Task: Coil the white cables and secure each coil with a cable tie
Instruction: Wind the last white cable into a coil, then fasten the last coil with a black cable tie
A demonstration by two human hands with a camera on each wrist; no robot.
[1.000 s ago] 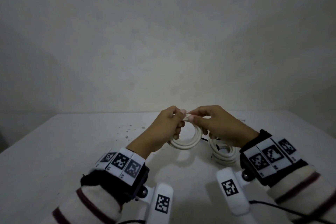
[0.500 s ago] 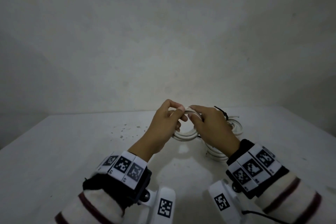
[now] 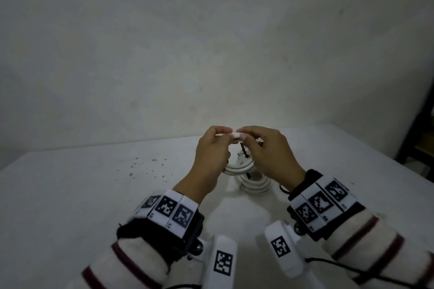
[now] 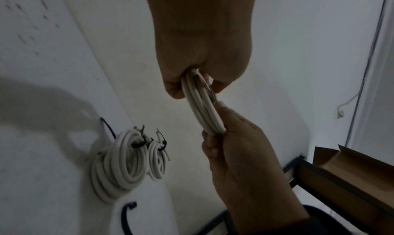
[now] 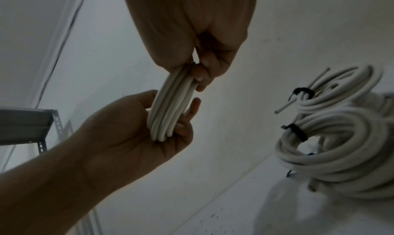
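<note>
Both hands hold one untied coil of white cable (image 3: 237,167) up above the table. My left hand (image 3: 222,135) pinches its top from the left, and my right hand (image 3: 245,136) pinches it from the right. In the left wrist view the left hand (image 4: 197,86) grips the coil (image 4: 202,108) and the right hand (image 4: 213,137) grips its lower end. In the right wrist view the coil (image 5: 170,107) runs between the right hand (image 5: 192,71) and the left hand (image 5: 172,120). Tied coils (image 3: 256,186) with black cable ties (image 5: 295,132) lie on the table under the hands.
The white table (image 3: 70,195) has dark specks left of the hands. A black curved strip (image 4: 127,213) lies near the tied coils (image 4: 123,162). Off the table's right edge stand a dark shelf (image 3: 420,124) and an open cardboard box (image 4: 351,167).
Both hands have carried the coil a little to the right, over the tied coils. The right hand has shifted its hold on the coil's top; the left hand keeps its hold.
</note>
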